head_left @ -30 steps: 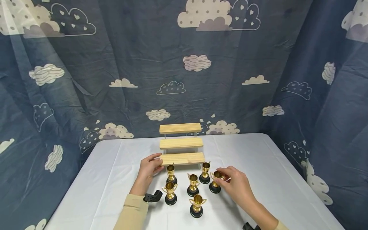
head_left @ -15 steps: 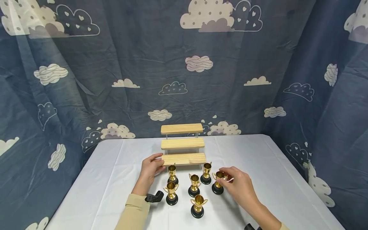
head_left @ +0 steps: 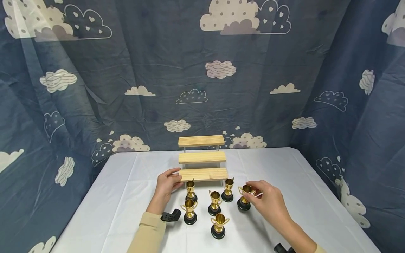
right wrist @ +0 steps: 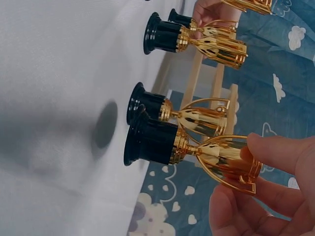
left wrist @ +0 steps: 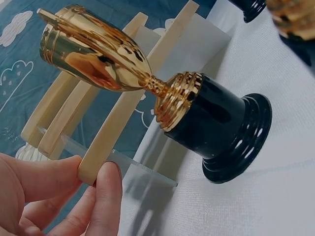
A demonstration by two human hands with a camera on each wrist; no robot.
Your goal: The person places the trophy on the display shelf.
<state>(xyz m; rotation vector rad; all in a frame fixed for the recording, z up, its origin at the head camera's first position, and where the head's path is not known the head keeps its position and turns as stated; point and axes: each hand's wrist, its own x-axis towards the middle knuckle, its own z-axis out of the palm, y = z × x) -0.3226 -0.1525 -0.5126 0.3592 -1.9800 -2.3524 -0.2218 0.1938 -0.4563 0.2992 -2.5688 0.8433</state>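
Three wooden steps form a small rack, and my left hand (head_left: 165, 187) pinches the left end of its lowest step (head_left: 202, 174). In the left wrist view, thumb and fingers close round that step's end (left wrist: 98, 162), a gold trophy (left wrist: 103, 49) with a black base standing close by. My right hand (head_left: 269, 202) pinches the rim of a gold trophy cup (head_left: 244, 198) right of the rack. The right wrist view shows this trophy (right wrist: 226, 160) held off the cloth, its shadow apart from the base.
Several other gold trophies stand in front of the rack, among them one at the front (head_left: 218, 226), one at the left (head_left: 190, 212) and one near the rack's right end (head_left: 227, 190). A white cloth (head_left: 126, 207) covers the table; a blue cloud-patterned curtain (head_left: 152, 112) hangs behind.
My right hand has moved a little to the right and up with the trophy, which has left its spot. My left hand stays on the lowest step; the whole view has shifted slightly.
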